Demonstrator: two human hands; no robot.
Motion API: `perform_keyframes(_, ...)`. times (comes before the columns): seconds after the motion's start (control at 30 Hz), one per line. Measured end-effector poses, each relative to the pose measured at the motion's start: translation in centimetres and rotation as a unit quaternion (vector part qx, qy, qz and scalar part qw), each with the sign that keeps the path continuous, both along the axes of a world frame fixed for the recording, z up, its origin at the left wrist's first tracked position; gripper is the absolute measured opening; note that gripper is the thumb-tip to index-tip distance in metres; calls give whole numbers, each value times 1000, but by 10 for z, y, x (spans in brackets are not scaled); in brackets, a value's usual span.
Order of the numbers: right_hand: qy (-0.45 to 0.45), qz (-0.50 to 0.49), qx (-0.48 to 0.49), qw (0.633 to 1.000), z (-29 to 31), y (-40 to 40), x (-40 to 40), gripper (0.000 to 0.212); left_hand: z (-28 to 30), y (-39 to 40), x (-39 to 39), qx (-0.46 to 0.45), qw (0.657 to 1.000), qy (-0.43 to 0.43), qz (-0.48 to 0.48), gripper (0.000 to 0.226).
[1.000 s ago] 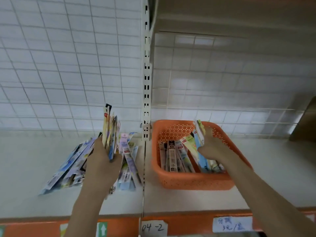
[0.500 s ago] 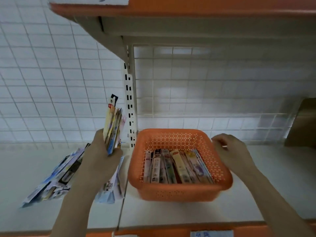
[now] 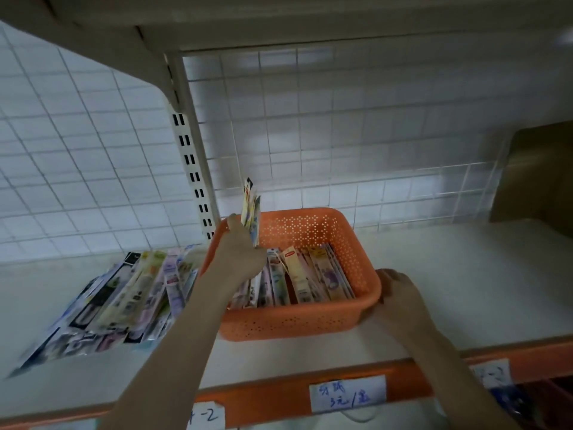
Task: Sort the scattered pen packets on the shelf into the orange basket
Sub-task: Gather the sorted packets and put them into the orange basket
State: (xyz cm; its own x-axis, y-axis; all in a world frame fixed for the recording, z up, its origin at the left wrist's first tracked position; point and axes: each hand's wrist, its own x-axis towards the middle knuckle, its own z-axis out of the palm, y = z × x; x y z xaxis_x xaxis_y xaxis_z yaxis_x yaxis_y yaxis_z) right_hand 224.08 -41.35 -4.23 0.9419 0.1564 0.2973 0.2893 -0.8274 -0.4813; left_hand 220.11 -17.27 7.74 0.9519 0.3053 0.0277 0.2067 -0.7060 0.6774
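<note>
At the far left of the white shelf (image 3: pixel 465 274), a loose heap of pen packets (image 3: pixel 124 299) lies fanned out, the long sleeves overlapping one another and pointing roughly from near-left to far-right; the nearest ones are blurred. Just right of the heap, a white slotted upright (image 3: pixel 193 162) rises against the wire grid back panel (image 3: pixel 310 135), with white tiles behind it. The left hand (image 3: pixel 240 252) reaches over the left rim of the orange basket (image 3: pixel 297 324), fingers closed around a small bundle of packets (image 3: pixel 251 212) held upright, their tops standing above the far rim; the forearm crosses in front of the heap's right edge and hides the basket's left corner. Inside the basket, more packets (image 3: pixel 297 277) lie side by side, lengthwise from near to far. The right hand (image 3: pixel 400 296) rests on the basket's near-right corner, fingers curled together over the rim. Further right the shelf is bare up to a brown box (image 3: pixel 539 175) at the far right edge. Along the orange front lip (image 3: pixel 279 389) sit handwritten paper labels (image 3: pixel 347 394).
</note>
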Motion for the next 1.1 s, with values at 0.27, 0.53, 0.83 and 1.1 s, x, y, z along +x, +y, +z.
perform_keyframes(0.27,-61,12,-30,998,-18,-4,12,23,-23,3,10,129,971,200,-30,76)
perform_keyframes(0.53,-16,27,11,999,-9,-7,6,10,-28,3,8,243,948,169,-118,42)
perform_keyframes(0.83,-69,-56,78,993,73,8,-4,26,-9,19,-27,206,973,-47,-96,45)
perform_keyframes(1.1,-83,62,84,991,104,112,-45,22,-18,93,-81,128,980,-141,53,30)
